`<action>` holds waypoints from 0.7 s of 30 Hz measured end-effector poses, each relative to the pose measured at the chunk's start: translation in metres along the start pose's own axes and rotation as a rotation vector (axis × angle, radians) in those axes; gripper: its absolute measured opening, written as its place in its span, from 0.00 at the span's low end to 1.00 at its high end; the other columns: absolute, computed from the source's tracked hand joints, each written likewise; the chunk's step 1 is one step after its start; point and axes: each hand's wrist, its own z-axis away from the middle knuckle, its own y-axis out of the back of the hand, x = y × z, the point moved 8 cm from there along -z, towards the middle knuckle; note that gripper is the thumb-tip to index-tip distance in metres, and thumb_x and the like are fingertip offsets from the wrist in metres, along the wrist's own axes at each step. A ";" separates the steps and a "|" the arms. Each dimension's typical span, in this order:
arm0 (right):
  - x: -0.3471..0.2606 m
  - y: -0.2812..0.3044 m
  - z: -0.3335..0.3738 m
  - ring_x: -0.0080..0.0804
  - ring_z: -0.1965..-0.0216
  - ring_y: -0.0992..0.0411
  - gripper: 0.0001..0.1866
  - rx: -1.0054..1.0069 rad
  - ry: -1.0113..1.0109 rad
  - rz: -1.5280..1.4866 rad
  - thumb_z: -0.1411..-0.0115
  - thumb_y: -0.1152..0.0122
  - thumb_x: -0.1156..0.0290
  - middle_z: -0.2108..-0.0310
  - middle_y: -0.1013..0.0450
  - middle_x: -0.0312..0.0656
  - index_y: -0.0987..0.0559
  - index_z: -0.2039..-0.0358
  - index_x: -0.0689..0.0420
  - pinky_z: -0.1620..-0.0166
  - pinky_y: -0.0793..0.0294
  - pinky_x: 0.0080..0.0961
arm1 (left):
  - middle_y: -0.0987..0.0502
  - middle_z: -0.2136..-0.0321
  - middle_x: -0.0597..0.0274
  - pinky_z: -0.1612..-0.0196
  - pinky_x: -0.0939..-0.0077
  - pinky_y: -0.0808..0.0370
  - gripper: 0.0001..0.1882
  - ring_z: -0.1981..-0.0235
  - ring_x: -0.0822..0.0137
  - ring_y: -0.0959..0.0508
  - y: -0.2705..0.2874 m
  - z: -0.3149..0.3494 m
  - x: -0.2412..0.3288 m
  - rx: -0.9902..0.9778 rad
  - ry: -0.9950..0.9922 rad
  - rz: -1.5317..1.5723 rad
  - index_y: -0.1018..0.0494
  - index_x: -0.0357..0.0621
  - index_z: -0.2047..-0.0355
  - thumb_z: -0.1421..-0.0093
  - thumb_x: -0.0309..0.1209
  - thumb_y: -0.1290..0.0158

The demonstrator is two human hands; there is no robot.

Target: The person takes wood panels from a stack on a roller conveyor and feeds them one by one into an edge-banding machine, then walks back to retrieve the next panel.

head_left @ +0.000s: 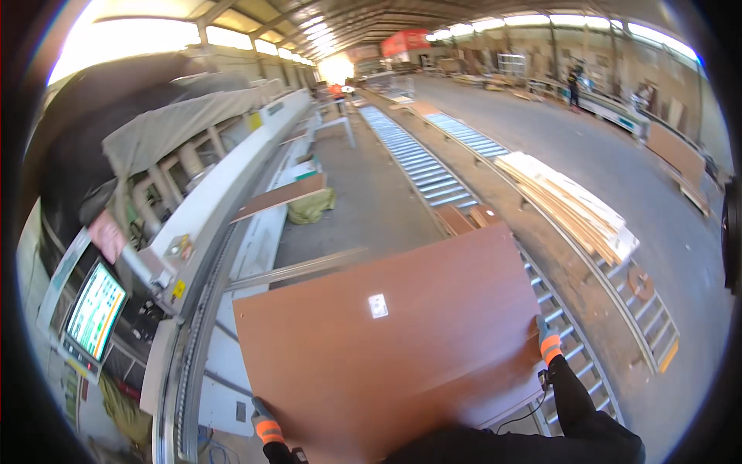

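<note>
A large flat brown wood panel (332,348) spans the space in front of me, a small white label (378,305) stuck on its face. Gloved in grey with an orange cuff, my left hand (261,412) grips the panel's left edge near its lower corner. My right hand (547,334), in a matching glove, is closed round the right edge. The fingers of both hands are partly hidden by the board. Its right side reaches over a roller conveyor (576,352), and its left side lies beside the machine's white bed (224,398).
At left stands a long machine with a lit screen (96,309) and a white beam (224,166). A narrow brown board (282,196) lies across its supports. On the right conveyor rests a stack of boards (568,205). A person (573,89) stands far right; another (338,93) is farther ahead.
</note>
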 end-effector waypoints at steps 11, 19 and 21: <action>-0.259 -0.400 0.199 0.55 0.56 0.28 0.33 -0.578 0.384 0.133 0.43 0.51 0.39 0.63 0.24 0.57 0.19 0.61 0.60 0.53 0.31 0.40 | 0.21 0.62 0.46 0.57 0.62 0.28 0.34 0.62 0.49 0.22 0.319 -0.018 -0.192 0.487 0.449 -0.389 0.24 0.34 0.57 0.37 0.57 0.60; -0.412 -0.664 0.421 0.56 0.57 0.28 0.33 -0.896 0.726 0.282 0.41 0.55 0.39 0.63 0.24 0.56 0.19 0.63 0.59 0.54 0.30 0.42 | 0.20 0.69 0.45 0.63 0.56 0.27 0.38 0.68 0.47 0.21 0.470 -0.031 -0.247 0.887 0.377 -0.450 0.22 0.33 0.63 0.37 0.60 0.64; -0.451 -0.713 0.482 0.56 0.56 0.28 0.33 -1.003 0.759 0.360 0.41 0.56 0.38 0.62 0.24 0.55 0.19 0.63 0.59 0.54 0.30 0.42 | 0.20 0.70 0.44 0.63 0.57 0.27 0.41 0.67 0.46 0.21 0.490 -0.020 -0.300 0.809 0.779 -0.388 0.22 0.33 0.64 0.39 0.64 0.65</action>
